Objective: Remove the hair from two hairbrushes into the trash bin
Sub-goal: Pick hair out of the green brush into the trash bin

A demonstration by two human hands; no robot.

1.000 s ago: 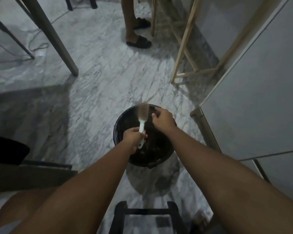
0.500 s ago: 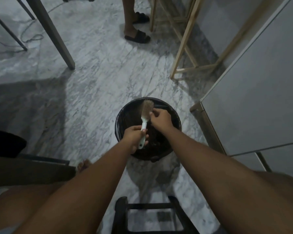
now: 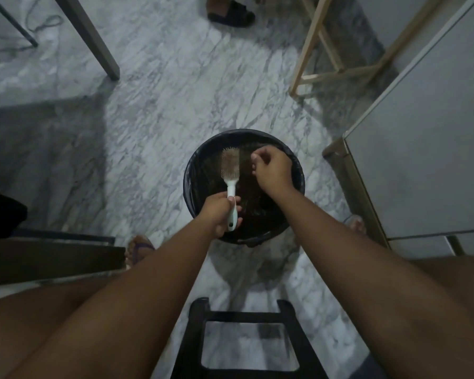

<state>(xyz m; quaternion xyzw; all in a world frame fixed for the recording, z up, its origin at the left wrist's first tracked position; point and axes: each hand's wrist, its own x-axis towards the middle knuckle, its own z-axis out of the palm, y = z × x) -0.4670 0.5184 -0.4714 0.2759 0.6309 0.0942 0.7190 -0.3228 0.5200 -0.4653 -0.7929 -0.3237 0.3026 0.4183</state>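
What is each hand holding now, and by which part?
The left hand grips the hairbrush by its white handle, above the trash bin. The right hand is curled beside the bristles; whether it pinches hair cannot be told.

Floor: grey-white veined marble floor [image 3: 175, 105], smooth, softly polished.
Bin: round black trash bin [image 3: 188, 170], lined with thin glossy black plastic, crinkled at the rim.
Brush: white-handled hairbrush [image 3: 231, 192], smooth satin plastic.
Hair: pale fuzzy hair [image 3: 230, 164], dull, matted among the bristles.
Frame: pale bare wooden frame [image 3: 309, 42], matt.
Stool: black square stool [image 3: 195, 337], smooth, faint sheen.
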